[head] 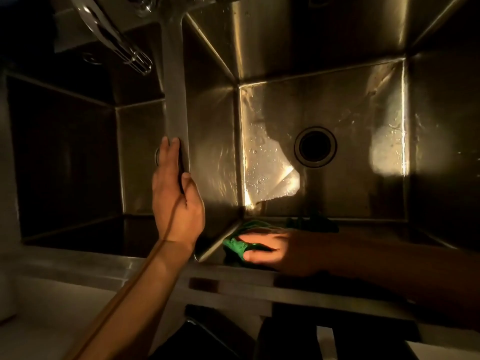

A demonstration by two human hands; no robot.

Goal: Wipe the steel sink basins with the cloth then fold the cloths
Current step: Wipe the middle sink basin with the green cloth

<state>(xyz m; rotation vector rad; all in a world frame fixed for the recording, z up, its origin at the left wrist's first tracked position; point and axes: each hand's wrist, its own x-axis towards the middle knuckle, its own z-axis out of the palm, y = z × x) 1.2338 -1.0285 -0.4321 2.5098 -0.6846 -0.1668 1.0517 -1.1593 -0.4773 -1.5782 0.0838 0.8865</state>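
Cloth [235,245] pressed flat against near wall of right basin [337,105] by straight-fingered right hand [270,246]; left hand [176,201] relaxed, resting along divider [175,100]. Likely trouble: wet steel letting cloth skid, bunch up and skip the corner seam.

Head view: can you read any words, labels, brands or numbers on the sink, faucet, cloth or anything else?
No text can be read.
Sink, drain, faucet: bare steel, no marks visible.
Cloth: plain green, no label showing.
Dark shapes below the counter: too dim to tell.
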